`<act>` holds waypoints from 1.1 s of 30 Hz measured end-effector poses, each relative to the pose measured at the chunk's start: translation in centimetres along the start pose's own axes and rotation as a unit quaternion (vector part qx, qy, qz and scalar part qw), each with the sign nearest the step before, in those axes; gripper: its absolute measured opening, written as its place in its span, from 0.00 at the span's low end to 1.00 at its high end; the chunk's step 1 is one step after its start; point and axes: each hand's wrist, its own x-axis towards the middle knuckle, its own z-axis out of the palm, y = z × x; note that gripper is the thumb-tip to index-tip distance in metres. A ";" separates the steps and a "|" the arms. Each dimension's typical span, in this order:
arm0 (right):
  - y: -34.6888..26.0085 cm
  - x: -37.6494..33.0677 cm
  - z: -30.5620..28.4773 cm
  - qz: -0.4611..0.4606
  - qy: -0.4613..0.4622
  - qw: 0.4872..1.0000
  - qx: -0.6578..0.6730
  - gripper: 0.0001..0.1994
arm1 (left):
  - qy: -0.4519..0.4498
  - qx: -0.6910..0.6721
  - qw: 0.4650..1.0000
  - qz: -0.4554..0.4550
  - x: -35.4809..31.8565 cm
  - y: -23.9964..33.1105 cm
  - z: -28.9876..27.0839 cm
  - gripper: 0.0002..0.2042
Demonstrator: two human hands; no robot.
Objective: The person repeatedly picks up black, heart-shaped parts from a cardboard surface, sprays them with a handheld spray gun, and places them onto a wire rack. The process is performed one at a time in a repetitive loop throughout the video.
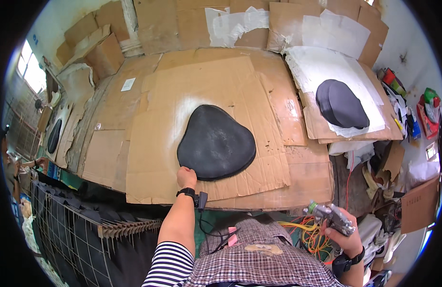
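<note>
A black, rounded-triangular pad [216, 142], like a seat cushion, lies flat on a cardboard sheet in front of me. My left hand [186, 177] pinches its near left edge, fingers closed on the rim. To the right, below the table edge, my right hand [344, 234] is wrapped round a metal spray gun [330, 217] with a green part at its tip. The gun points up and left, apart from the pad. Pale, dusty marks show on the pad's top face.
Cardboard [154, 158] covers the table. At the right, stacked black pads [342, 104] lie on white paper [307, 64]. A wire rack [82, 225] holding black pieces stands at lower left. Orange and yellow hoses [309, 234] hang near my right hand. Someone's arm [32, 163] shows far left.
</note>
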 end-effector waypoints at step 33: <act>2.8 3.0 3.8 -0.004 -0.016 0.998 0.067 0.25 | -0.305 -0.787 0.531 0.070 3.6 21.3 -11.2 0.15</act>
